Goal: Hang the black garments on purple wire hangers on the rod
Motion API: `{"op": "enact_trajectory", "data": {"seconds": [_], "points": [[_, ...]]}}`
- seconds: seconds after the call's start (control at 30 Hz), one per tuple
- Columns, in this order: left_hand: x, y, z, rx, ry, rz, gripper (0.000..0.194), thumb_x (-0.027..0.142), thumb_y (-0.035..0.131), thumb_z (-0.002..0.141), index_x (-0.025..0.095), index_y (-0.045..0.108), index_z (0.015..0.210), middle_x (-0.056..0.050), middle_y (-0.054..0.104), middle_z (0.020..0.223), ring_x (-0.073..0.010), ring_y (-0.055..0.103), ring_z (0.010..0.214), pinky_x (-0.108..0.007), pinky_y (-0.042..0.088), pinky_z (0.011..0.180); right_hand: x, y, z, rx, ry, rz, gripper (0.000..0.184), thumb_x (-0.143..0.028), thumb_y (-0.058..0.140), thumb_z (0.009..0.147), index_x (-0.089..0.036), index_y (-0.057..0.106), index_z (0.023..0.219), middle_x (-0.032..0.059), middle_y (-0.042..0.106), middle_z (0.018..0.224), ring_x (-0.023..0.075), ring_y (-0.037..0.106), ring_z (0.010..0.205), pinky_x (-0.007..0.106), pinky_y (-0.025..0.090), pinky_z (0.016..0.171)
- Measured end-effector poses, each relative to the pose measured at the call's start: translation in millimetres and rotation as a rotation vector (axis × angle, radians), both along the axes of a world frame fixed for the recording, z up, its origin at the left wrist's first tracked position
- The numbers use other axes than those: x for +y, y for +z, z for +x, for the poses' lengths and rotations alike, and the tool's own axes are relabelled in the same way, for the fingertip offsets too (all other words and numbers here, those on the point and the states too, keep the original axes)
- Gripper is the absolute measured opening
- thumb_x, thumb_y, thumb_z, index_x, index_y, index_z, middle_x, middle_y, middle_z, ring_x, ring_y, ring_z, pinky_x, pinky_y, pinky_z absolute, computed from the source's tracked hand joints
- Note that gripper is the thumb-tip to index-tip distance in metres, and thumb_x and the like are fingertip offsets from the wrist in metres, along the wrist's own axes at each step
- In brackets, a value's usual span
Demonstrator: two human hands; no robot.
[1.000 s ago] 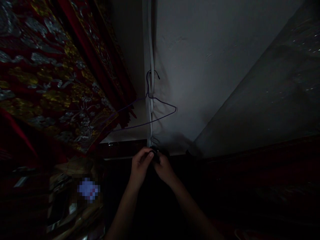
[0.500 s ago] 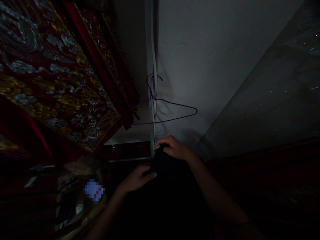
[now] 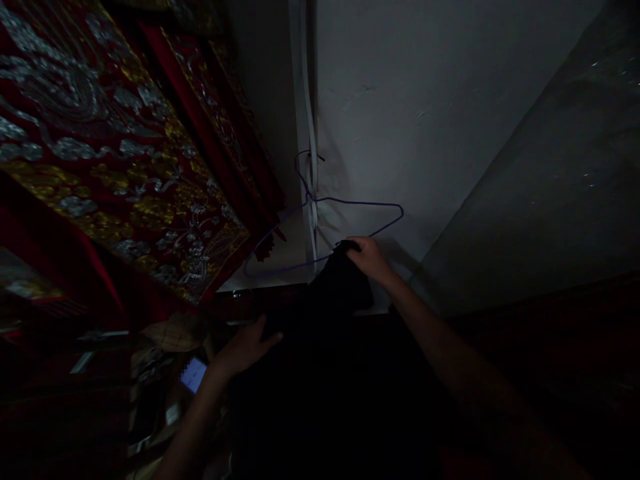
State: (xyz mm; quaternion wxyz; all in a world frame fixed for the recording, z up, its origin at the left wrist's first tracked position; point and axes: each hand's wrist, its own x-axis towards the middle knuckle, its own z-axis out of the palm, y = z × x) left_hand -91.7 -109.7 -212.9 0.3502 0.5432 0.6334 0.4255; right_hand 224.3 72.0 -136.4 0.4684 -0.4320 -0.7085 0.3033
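Observation:
A thin purple wire hanger (image 3: 360,202) hangs by its hook from a white cord (image 3: 306,100) against the wall, tilted with its left end lower. My right hand (image 3: 369,259) pinches the upper edge of a black garment (image 3: 320,347), right at the hanger's lower bar. The cloth overlaps part of that bar; whether it lies over or in front of it I cannot tell. Lower and to the left, my left hand (image 3: 245,348) holds the garment's left side, thumb on the cloth and some fingers hidden in the dark. The garment hangs down, its shape lost in shadow.
Red cloth with gold and silver sequins (image 3: 165,180) hangs at the left, close to the hanger. A pale wall (image 3: 450,100) stands behind. Below left, a lit phone screen (image 3: 193,375) shows among several dim items. Shiny clear plastic sheeting (image 3: 565,180) covers the right side.
My right hand has raised the garment's edge up and right to the hanger's bar. My left hand has moved left and slightly down. The hanger has swung and tilted.

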Motion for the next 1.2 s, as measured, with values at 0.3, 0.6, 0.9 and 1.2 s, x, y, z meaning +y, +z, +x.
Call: {"op": "enact_trajectory", "data": {"seconds": [0.3, 0.6, 0.9, 1.2], "points": [[37.8, 74.9, -8.0, 0.169, 0.04, 0.299, 0.024, 0.044, 0.064, 0.086, 0.023, 0.057, 0.097, -0.005, 0.069, 0.1, -0.0224, 0.065, 0.093, -0.031, 0.048, 0.084, -23.2, 24.6, 8.8, -0.05, -0.09, -0.022, 0.031, -0.04, 0.057, 0.07, -0.021, 0.045, 0.05, -0.0033, 0.04, 0.05, 0.01, 0.037, 0.05, 0.024, 0.024, 0.047], [88.8, 139.8, 22.4, 0.236, -0.03, 0.624, 0.019, 0.03, 0.059, 0.089, 0.022, 0.052, 0.105, -0.007, 0.069, 0.109, -0.021, 0.067, 0.104, -0.035, 0.048, 0.096, -50.6, 0.1, -11.6, 0.1, 0.092, -0.002, 0.019, -0.031, 0.052, 0.078, -0.018, 0.066, 0.078, 0.0022, 0.067, 0.073, 0.0189, 0.061, 0.074, 0.029, 0.049, 0.072], [102.3, 155.6, 12.9, 0.568, -0.07, 0.628, 0.029, 0.026, 0.044, 0.094, 0.018, 0.065, 0.111, -0.007, 0.07, 0.098, -0.0217, 0.066, 0.093, -0.033, 0.049, 0.091, -16.0, 30.9, 63.9, 0.089, -0.383, 0.294, 0.045, -0.023, 0.059, 0.082, -0.016, 0.062, 0.126, 0.0127, 0.069, 0.118, 0.0256, 0.065, 0.109, 0.04, 0.052, 0.092], [118.9, 152.8, 2.3, 0.493, 0.051, 0.506, 0.032, 0.044, 0.044, 0.097, 0.02, 0.063, 0.105, -0.006, 0.067, 0.1, -0.0219, 0.061, 0.095, -0.032, 0.046, 0.089, 0.7, 51.5, 112.5, 0.108, -0.084, -0.041, 0.032, -0.046, 0.065, 0.087, -0.017, 0.07, 0.074, 0.0043, 0.062, 0.062, 0.0171, 0.059, 0.054, 0.029, 0.047, 0.05]]}}
